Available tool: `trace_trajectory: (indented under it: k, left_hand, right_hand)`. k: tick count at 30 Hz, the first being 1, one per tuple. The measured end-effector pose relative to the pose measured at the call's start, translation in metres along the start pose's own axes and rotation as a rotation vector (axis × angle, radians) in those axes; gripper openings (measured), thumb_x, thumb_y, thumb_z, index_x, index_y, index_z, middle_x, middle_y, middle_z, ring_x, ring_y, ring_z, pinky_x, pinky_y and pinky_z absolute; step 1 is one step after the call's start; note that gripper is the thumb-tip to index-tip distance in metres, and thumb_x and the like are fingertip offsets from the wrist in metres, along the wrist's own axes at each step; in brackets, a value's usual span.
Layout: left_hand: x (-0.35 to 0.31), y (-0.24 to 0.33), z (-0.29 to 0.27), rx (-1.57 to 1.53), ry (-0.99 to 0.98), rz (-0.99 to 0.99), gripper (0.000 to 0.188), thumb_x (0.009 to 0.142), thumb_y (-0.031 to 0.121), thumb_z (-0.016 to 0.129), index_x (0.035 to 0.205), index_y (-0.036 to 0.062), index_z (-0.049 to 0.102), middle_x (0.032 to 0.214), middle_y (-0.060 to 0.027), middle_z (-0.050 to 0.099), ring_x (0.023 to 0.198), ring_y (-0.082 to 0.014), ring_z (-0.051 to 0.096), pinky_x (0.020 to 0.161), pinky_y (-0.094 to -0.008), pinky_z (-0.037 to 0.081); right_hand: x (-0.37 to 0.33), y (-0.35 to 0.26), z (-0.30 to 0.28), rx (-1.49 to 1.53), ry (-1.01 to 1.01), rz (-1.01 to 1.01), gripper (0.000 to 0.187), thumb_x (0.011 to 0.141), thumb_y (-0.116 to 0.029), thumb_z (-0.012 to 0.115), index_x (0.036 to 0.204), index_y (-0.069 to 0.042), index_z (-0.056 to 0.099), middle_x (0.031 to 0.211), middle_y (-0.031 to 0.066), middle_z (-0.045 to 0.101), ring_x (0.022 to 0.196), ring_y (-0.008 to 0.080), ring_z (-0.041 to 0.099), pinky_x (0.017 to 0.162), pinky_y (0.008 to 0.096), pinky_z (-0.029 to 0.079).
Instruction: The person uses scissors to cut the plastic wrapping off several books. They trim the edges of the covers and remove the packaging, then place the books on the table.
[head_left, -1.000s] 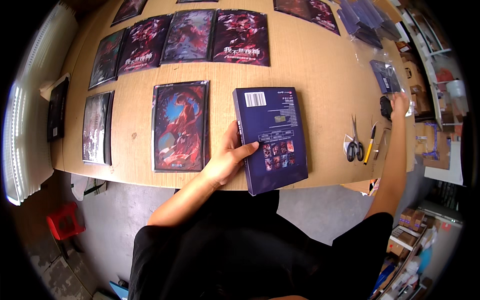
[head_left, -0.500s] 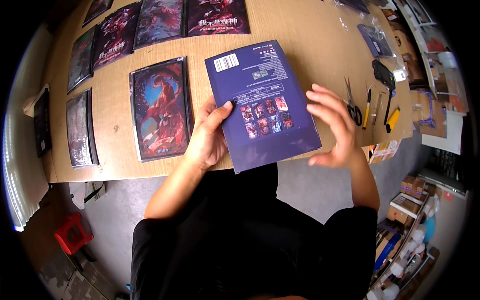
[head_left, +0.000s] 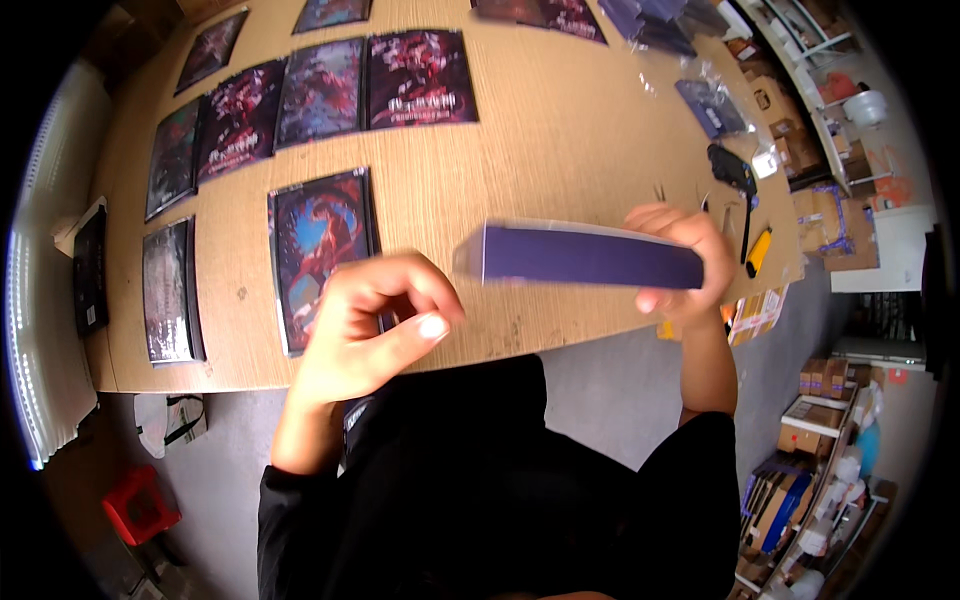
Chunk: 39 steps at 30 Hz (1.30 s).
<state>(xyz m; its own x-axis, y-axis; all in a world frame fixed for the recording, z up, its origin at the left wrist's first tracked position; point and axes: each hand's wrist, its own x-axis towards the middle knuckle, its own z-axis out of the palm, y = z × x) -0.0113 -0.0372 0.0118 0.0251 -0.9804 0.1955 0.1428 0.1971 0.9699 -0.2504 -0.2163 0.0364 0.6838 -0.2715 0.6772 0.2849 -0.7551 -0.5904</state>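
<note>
In the head view, the dark purple box (head_left: 590,255) has passed from the left hand (head_left: 375,325) to the right hand (head_left: 690,260) since half a second ago, swinging from its printed broad face to a narrow plain side. It is above the table's front part, its right end pinched between right thumb and fingers. The left hand, blurred, is loosely curled around nothing, thumb and forefinger slightly apart, near the box's left end. The wood-grained table (head_left: 560,150) carries an illustrated packet (head_left: 315,235) behind the left hand, a row of dark packets (head_left: 420,80) farther back, and a yellow-handled tool (head_left: 760,252) at right. Beyond lie grey floor (head_left: 600,400), a red stool (head_left: 142,505) and loaded shelves (head_left: 800,500).
</note>
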Motion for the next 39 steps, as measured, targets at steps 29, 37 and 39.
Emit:
trace_trajectory:
  k: [29,37,39]
  left_hand:
    - [0.060,-0.026,0.034,-0.307,-0.522,0.500,0.132,0.054,0.057,0.078,0.141,-0.0060,0.002,0.142,-0.0184,0.018,0.133,-0.0266,0.019,0.107,-0.0349,0.015]
    - [0.063,-0.019,0.040,0.003,-0.373,0.670,0.127,0.051,0.060,0.075,0.140,-0.0055,0.013,0.138,-0.0251,0.024,0.130,-0.0375,0.026,0.105,-0.0429,0.022]
    - [0.064,-0.017,0.042,0.076,-0.355,0.693,0.128,0.048,0.058,0.077,0.139,-0.0055,0.014,0.137,-0.0260,0.025,0.129,-0.0392,0.026,0.104,-0.0445,0.023]
  right_hand:
    - [0.051,-0.019,0.065,-0.559,-0.137,-0.717,0.040,0.092,-0.047,0.039,0.090,-0.009,0.050,0.086,0.0040,0.046,0.073,0.0179,0.047,0.064,0.0331,0.042]
    - [0.064,-0.047,0.051,-0.448,-0.331,-0.509,0.060,0.091,-0.056,0.034,0.074,-0.002,0.055,0.071,0.0081,0.051,0.063,0.0236,0.051,0.055,0.0355,0.044]
    - [0.063,-0.051,0.049,-0.457,-0.355,-0.498,0.061,0.091,-0.056,0.034,0.070,-0.002,0.055,0.068,0.0077,0.051,0.062,0.0236,0.051,0.055,0.0356,0.044]
